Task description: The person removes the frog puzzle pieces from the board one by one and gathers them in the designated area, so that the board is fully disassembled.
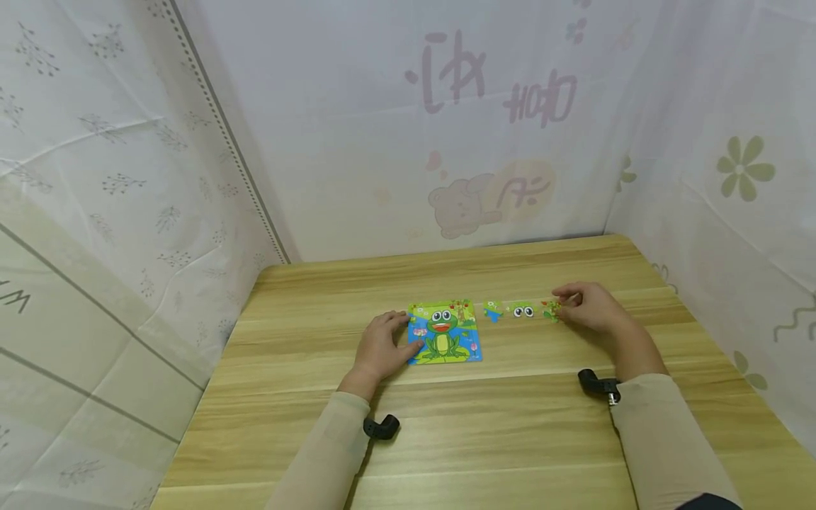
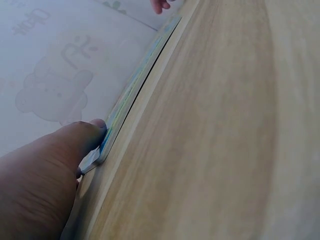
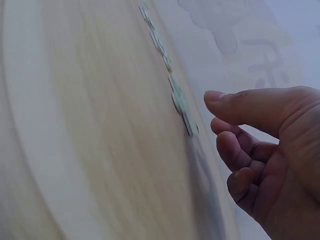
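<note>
A square frog jigsaw puzzle lies on the wooden table, the green frog facing up. My left hand grips it by its left side. The thumb lies on the near left corner in the left wrist view; the other fingers are mostly hidden there. Right of the board, loose jigsaw pieces lie in a row: a green and blue one, one with the frog's eyes and one with red and green print. My right hand hovers by this last piece, fingers loosely bent and nothing between them.
The light wooden table reaches back to a printed white curtain. More patterned cloth hangs along the right side, and another sheet on the left. Each wrist wears a black camera mount.
</note>
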`<state>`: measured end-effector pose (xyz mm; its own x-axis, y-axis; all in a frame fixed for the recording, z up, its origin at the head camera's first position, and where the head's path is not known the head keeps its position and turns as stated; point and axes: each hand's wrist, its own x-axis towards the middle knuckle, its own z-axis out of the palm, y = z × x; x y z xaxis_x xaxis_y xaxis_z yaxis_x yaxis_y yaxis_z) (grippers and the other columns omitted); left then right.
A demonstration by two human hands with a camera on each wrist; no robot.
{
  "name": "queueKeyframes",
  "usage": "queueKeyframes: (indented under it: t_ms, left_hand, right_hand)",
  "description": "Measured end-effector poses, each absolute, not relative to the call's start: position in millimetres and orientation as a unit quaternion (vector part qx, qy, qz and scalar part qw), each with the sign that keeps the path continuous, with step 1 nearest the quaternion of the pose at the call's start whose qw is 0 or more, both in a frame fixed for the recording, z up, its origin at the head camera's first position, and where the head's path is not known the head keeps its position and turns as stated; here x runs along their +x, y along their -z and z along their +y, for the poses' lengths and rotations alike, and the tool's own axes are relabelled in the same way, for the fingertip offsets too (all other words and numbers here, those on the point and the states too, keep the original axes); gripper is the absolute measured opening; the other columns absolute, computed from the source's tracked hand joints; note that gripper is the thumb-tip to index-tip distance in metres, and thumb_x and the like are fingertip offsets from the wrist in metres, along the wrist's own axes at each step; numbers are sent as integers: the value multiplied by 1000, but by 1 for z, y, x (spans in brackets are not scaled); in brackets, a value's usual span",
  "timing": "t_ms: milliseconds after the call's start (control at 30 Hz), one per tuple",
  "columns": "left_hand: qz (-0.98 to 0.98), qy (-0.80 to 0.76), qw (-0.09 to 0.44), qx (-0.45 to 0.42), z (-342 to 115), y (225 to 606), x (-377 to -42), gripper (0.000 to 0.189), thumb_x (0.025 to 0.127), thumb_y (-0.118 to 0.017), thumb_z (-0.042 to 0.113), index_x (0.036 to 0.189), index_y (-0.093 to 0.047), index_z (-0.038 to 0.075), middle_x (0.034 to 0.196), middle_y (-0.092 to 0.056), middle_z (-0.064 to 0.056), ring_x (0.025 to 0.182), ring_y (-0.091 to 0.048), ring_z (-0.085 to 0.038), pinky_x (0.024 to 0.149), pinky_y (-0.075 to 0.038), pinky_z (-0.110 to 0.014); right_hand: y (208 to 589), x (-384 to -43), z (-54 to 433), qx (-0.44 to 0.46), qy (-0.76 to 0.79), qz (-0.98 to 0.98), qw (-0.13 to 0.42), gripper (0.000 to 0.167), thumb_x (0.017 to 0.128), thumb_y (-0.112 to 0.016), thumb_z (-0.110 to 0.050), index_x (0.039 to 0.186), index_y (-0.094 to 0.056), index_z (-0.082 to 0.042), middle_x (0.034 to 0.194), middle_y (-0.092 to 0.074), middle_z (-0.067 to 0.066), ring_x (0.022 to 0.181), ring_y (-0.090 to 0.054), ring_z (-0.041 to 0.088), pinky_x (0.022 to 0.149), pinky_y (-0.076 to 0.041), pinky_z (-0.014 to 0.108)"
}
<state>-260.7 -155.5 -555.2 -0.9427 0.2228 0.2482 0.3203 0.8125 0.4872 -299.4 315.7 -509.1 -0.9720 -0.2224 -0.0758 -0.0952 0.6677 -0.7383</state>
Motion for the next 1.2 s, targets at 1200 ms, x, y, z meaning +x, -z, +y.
queueKeyframes:
  t_ms: [1200]
  left_hand:
    - [-950, 260, 85, -153, -155, 556, -261, 64, 89, -77, 56, 140, -65, 19, 147, -58, -2, 139, -51, -27, 118, -41, -47]
  right_hand:
    - [498, -299, 169, -223, 408, 880, 94, 43, 96, -77, -18, 135, -66, -3, 108, -67, 4, 88, -62, 20, 68, -55, 31]
